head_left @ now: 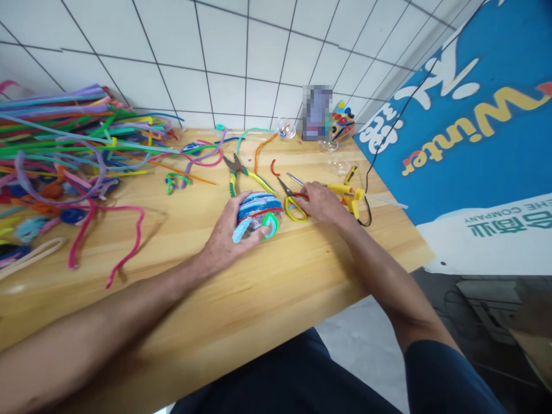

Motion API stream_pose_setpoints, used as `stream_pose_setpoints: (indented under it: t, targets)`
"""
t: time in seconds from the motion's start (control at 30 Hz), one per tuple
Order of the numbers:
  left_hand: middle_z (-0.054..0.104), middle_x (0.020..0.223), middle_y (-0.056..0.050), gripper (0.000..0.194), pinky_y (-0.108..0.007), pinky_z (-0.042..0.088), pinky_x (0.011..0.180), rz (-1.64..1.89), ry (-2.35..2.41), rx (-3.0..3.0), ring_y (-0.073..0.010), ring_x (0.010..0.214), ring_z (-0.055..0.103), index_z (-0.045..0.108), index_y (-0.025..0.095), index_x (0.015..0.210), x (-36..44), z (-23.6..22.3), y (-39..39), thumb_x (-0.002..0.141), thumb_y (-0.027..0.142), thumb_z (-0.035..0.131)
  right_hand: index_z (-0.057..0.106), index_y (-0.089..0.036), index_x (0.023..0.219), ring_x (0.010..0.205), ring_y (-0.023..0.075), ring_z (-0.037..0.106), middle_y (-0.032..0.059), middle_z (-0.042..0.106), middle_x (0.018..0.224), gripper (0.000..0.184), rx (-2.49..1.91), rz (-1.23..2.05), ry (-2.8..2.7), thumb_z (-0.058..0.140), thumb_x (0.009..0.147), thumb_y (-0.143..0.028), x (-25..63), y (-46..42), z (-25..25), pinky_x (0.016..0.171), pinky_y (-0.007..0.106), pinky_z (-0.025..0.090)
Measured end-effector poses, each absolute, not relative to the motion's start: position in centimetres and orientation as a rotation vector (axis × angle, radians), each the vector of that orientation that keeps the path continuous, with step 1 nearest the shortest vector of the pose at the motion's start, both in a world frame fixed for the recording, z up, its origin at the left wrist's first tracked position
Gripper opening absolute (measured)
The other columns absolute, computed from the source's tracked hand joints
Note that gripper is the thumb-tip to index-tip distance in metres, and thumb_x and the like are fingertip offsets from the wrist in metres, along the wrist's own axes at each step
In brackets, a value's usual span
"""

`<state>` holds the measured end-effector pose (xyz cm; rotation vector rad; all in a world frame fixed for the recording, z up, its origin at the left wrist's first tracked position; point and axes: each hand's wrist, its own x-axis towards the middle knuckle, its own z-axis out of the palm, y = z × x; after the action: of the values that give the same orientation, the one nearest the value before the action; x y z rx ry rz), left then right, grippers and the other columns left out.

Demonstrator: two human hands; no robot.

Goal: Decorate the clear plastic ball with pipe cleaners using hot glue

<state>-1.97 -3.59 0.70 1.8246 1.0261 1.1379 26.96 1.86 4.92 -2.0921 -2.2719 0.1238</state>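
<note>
My left hand (226, 233) is wrapped around a clear ball (260, 214) banded with blue, red, white and pink pipe cleaners. A green and light blue pipe cleaner coil (270, 225) shows on its near side, by my thumb. My right hand (322, 201) rests low over the table with curled fingers at the red-orange handle of a pair of scissors (295, 210). The scissors' other loop is yellow, and the blades point away to the left. Just behind my right hand lies a yellow glue gun (351, 194). Pliers (235, 167) with yellow-green grips lie behind the ball.
A large heap of coloured pipe cleaners (64, 138) covers the table's left side. Pink pieces (138, 230) trail toward the front. Small clear cups (286, 129), a phone-like object (317, 112) and a decorated ball (344, 123) stand near the tiled wall. A black cord (379, 146) hangs at right.
</note>
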Motion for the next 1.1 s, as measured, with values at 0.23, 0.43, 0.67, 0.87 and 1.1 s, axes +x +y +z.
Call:
stream_pose_setpoints:
  t: [0.23,0.43,0.67,0.87,1.1]
  targets:
    - [0.063,0.153,-0.015,0.077,-0.056,0.056,0.122,1.141,1.009,1.861,-0.0342,0.138,0.068,0.045,0.024,0.154,-1.8,1.4,-3.7,0.094,0.058,0.077,0.081,-0.015,0.117,0.107,0.0391,0.079,0.0245,0.084,0.115,0.039,-2.313,0.127,-2.254,0.057,0.101,-0.041,24.9,4.8,5.8,0.09,0.043,0.055]
    - [0.061,0.155,-0.016,0.077,-0.055,0.056,0.121,1.134,1.005,1.881,-0.0339,0.139,0.067,0.043,0.022,0.155,-1.9,1.2,-3.6,0.094,0.054,0.077,0.078,-0.015,0.118,0.114,0.0342,0.075,0.0204,0.082,0.124,0.035,-2.216,0.206,-2.07,0.052,0.101,-0.031,23.2,9.3,5.8,0.095,0.04,0.055]
    - [0.062,0.153,-0.015,0.075,-0.054,0.056,0.122,1.146,0.987,1.918,-0.0329,0.14,0.067,0.042,0.024,0.155,-1.9,1.2,-3.5,0.095,0.051,0.077,0.074,-0.018,0.109,0.112,0.0313,0.068,0.0169,0.076,0.117,0.019,-1.8,0.047,-2.147,0.063,0.099,-0.029,26.9,5.6,5.9,0.1,0.042,0.053]
    - [0.061,0.154,-0.016,0.078,-0.055,0.054,0.123,1.159,0.988,1.879,-0.0341,0.14,0.066,0.043,0.023,0.156,-1.8,1.0,-3.5,0.094,0.055,0.078,0.071,-0.02,0.096,0.1,0.0276,0.068,0.0104,0.075,0.103,0.002,-1.846,0.194,-2.392,0.071,0.093,-0.021,31.0,-0.7,4.1,0.089,0.038,0.051]
    - [0.062,0.153,-0.015,0.079,-0.056,0.054,0.123,1.158,1.004,1.845,-0.0342,0.14,0.066,0.044,0.023,0.155,-1.7,0.8,-3.5,0.092,0.057,0.078,0.073,-0.015,0.1,0.102,0.0311,0.068,0.0157,0.077,0.103,0.018,-1.882,-0.025,-2.509,0.055,0.101,-0.014,30.3,-1.8,2.5,0.093,0.042,0.049]
